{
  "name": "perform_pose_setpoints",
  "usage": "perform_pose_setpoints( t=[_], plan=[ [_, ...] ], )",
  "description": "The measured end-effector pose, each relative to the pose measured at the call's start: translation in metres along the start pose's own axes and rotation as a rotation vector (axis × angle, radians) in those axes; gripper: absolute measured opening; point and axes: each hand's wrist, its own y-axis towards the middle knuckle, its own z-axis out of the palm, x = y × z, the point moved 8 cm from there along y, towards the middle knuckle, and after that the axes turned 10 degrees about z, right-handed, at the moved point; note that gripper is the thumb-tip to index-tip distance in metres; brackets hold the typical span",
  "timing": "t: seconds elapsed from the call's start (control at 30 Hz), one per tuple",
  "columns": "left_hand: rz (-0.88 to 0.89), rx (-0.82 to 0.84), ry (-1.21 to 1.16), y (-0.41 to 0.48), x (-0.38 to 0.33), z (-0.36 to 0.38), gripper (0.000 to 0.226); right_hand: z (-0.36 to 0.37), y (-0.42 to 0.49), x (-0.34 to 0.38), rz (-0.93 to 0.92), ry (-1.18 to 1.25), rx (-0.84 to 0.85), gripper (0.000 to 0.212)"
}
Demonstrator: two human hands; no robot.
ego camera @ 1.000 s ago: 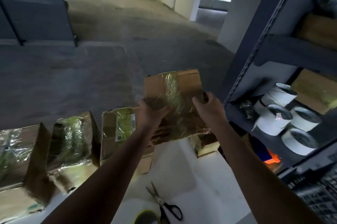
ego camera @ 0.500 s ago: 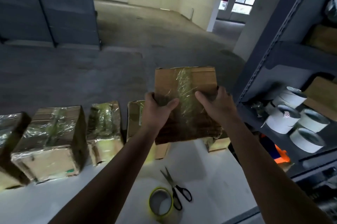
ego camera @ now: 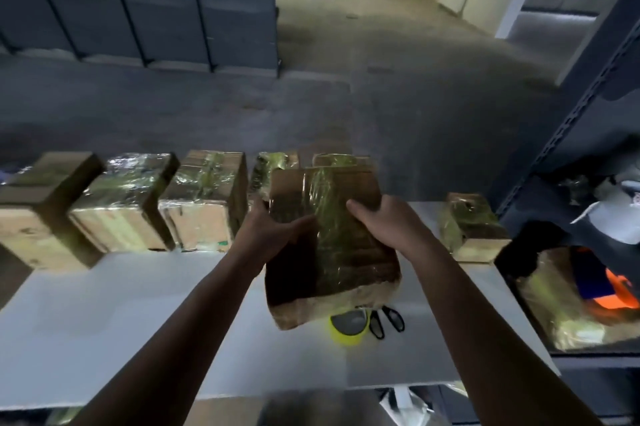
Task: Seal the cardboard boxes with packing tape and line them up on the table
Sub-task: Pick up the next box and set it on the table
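I hold a taped cardboard box (ego camera: 332,252) above the white table (ego camera: 104,321), tilted with its top face toward me. My left hand (ego camera: 273,235) grips its left side and my right hand (ego camera: 384,221) grips its right side. Several taped boxes stand in a row along the table's far edge, among them one (ego camera: 204,200) just left of my hands and another (ego camera: 121,203) further left. A smaller taped box (ego camera: 467,228) sits alone at the far right. A yellow tape roll (ego camera: 348,328) and black scissors (ego camera: 386,320) lie on the table, partly hidden under the held box.
A dark metal shelving unit (ego camera: 588,106) stands close on the right, holding white rolls (ego camera: 620,217) and an orange and blue object (ego camera: 613,283). Beyond the table's far edge lies open grey floor (ego camera: 381,79). Grey cabinets (ego camera: 138,2) line the back left.
The box in my hands has come down and nearer to me, over the tape roll and scissors. The view has swung left, showing more of the box row.
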Motion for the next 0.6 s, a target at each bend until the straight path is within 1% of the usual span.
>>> perform_pose_setpoints(
  t=[0.07,0.1,0.17,0.23,0.3,0.37,0.47,0.53,0.6],
  plan=[
    [-0.025,0.035,0.006,-0.009,0.011,-0.013,0.052,0.026,0.002,0.0,0.017,-0.023,0.061,0.06],
    [-0.033,0.042,0.022,-0.011,0.019,-0.02,0.044,0.039,0.004,0.0,0.023,-0.035,0.092,0.06],
    [-0.063,0.052,0.054,-0.013,0.037,-0.03,0.038,0.064,0.009,0.0,0.05,-0.063,0.138,0.056],
    [-0.103,0.04,0.068,-0.011,0.057,-0.04,0.042,0.086,0.014,0.001,0.077,-0.099,0.15,0.053],
    [-0.169,0.031,0.052,-0.007,0.08,-0.047,0.049,0.107,0.023,0.0,0.11,-0.118,0.153,0.055],
    [-0.255,0.013,0.022,-0.004,0.106,-0.054,0.063,0.131,0.031,-0.004,0.153,-0.12,0.168,0.054],
    [-0.341,0.026,-0.034,0.0,0.147,-0.057,0.08,0.164,0.041,-0.016,0.202,-0.094,0.206,0.05],
    [-0.379,0.053,-0.037,0.002,0.17,-0.057,0.093,0.181,0.047,-0.023,0.232,-0.107,0.214,0.045],
    [-0.38,0.081,-0.038,0.007,0.192,-0.058,0.107,0.192,0.048,-0.028,0.279,-0.133,0.218,0.043]
  ],
)
